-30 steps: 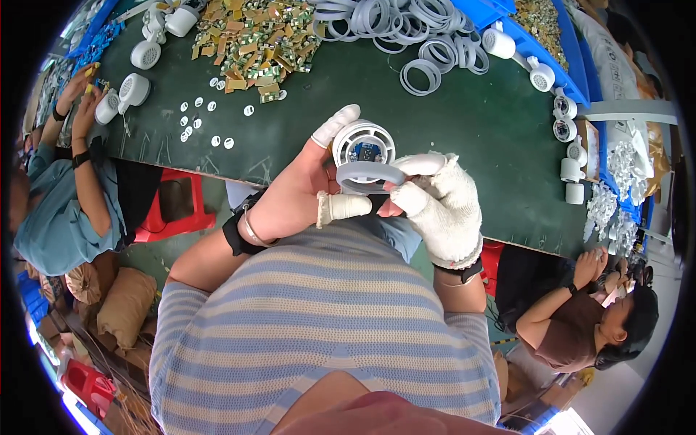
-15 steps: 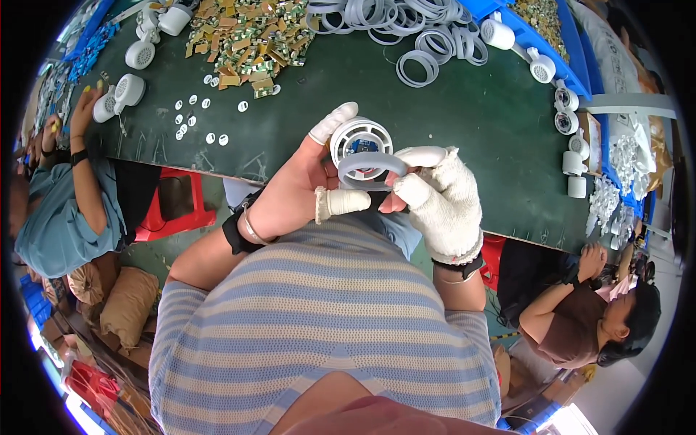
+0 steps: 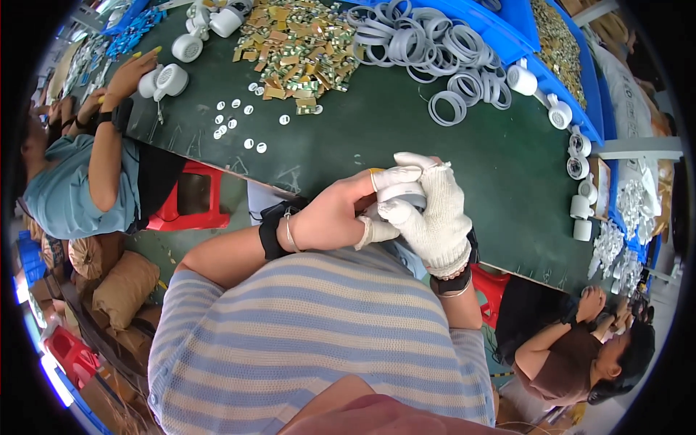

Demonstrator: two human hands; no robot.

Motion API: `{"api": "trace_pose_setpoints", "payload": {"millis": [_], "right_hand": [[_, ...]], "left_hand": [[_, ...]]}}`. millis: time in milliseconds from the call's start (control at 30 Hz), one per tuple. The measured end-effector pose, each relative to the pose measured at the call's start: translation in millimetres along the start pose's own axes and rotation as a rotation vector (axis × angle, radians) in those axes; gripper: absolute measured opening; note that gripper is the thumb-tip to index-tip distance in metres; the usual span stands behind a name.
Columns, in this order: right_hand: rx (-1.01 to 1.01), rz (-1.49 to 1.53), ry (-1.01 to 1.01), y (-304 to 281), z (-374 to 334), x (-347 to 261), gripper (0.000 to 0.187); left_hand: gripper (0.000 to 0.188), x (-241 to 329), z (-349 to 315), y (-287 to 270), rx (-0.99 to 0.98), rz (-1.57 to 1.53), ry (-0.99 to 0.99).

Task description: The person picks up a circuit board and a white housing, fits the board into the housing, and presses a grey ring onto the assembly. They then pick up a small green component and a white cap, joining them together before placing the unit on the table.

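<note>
Just over the table's near edge, my two hands close round a white round housing (image 3: 401, 190) with a grey ring (image 3: 412, 198) against its face. My left hand (image 3: 326, 215), with white covers on its thumb and a finger, grips the housing from the left. From the right, my right hand (image 3: 441, 217), in a white knitted glove, presses on the ring and the housing's side. Fingers cover most of both parts, so I cannot tell how far the ring is seated.
On the green table (image 3: 333, 141) lie a heap of small circuit boards (image 3: 301, 54), a pile of grey rings (image 3: 428, 40) and several white discs (image 3: 249, 109). White round units (image 3: 578, 167) line the right side by blue bins (image 3: 500, 29). Co-workers sit left and right.
The ring, earlier tilted in front of the open housing, is now against it. My right hand has closed over both. The housing has turned and moved slightly right and down in view.
</note>
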State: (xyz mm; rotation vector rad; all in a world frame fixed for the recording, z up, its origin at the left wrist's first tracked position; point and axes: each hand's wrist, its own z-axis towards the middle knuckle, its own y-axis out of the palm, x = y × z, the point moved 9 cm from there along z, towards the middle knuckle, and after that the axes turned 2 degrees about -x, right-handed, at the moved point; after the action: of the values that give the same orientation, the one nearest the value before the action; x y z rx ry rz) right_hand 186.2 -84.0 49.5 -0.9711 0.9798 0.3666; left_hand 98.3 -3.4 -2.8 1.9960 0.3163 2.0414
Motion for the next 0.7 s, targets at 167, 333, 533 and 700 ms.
{"api": "trace_pose_setpoints", "payload": {"millis": [167, 333, 533, 700], "right_hand": [[0.053, -0.103, -0.097, 4.7, 0.2, -2.7, 0.052], [-0.066, 0.280, 0.298, 13.9, 4.6, 32.0, 0.031], [-0.017, -0.372, 0.375, -71.5, 7.7, 87.7, 0.043], [0.260, -0.535, -0.021, -84.5, 7.2, 31.4, 0.017]], "left_hand": [[0.075, 14.0, -4.8, -2.0, -0.008, 0.284, 0.056], [0.085, 15.3, -7.1, -7.6, 0.009, 0.148, -0.152], [0.017, 73.4, -5.1, -151.4, 0.465, 1.254, 0.068], [0.010, 59.0, 2.6, -162.7, 0.374, 1.437, 0.034]]}}
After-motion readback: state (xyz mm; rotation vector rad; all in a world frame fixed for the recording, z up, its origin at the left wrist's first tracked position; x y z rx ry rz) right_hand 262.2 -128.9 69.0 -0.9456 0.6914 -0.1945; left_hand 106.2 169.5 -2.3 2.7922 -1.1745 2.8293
